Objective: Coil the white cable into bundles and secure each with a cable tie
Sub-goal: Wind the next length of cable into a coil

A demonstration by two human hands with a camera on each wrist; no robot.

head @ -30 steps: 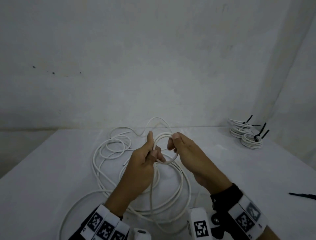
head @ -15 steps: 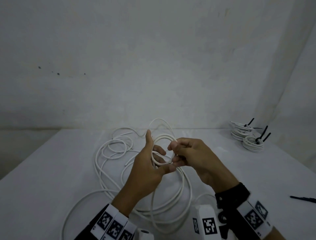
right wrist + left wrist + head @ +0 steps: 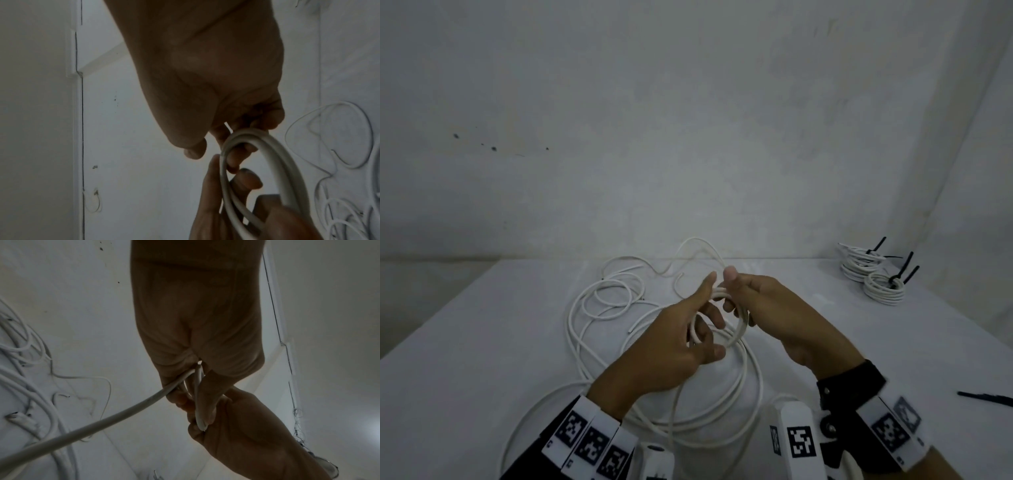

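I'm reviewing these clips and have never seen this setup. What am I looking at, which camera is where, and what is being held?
No machine: a person works bare-handed, wearing a head camera and one on each wrist, with patterned marker bands. The head view looks down on a white table. The left hand and right hand together grip a small coil wound from the white cable, the rest lying loose. The wrist views show the same grip from below. Two finished bundles with black ties sit far right; a spare black cable tie lies at the right edge.
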